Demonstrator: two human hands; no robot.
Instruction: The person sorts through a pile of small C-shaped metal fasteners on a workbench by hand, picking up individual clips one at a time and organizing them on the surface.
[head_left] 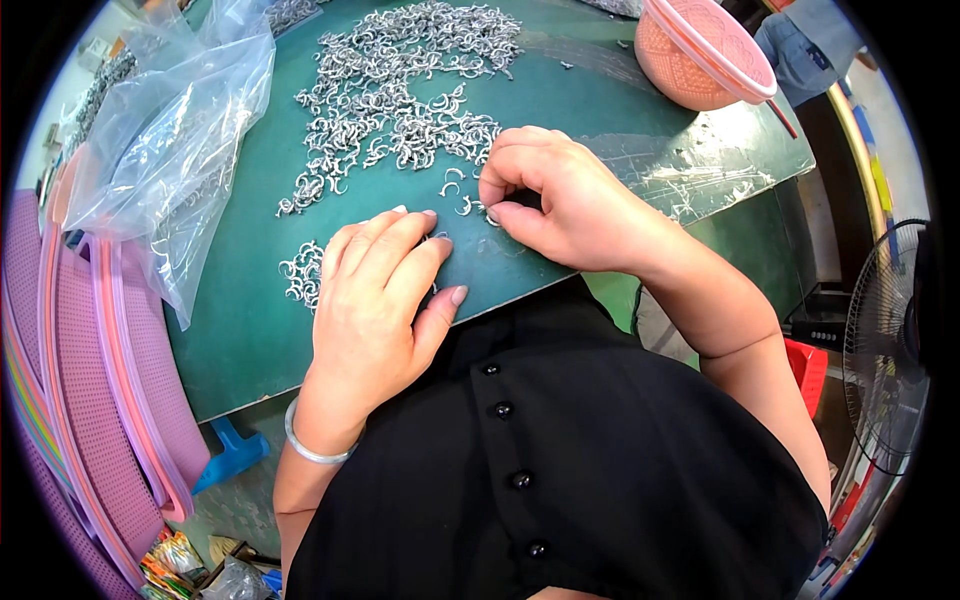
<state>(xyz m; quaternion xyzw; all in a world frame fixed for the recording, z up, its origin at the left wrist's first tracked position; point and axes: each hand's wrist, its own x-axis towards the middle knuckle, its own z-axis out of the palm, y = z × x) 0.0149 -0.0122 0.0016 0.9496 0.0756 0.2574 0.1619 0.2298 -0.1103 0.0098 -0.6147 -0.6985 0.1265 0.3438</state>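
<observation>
Small silver-grey curved metal pieces (410, 120), shaped like open rings, lie in a loose heap on the green table (250, 350). My right hand (560, 200) is at the near edge of that heap, thumb and index finger pinched on a small curved metal piece (490, 216), partly hidden by the fingertips. A few single pieces (453, 180) lie just left of it. My left hand (378, 275) rests low over the table with fingers stretched and thumb apart; a bit of metal shows by its fingertips. Beside its knuckles sits a smaller pile (302, 273) of the same pieces.
A clear plastic bag (190, 130) drapes over the table's left side, above stacked purple plastic baskets (130, 350). At the far right corner stands a pink basket (690, 60). A black fan (880, 340) is at the right; another person (810, 50) is partly visible beyond the table.
</observation>
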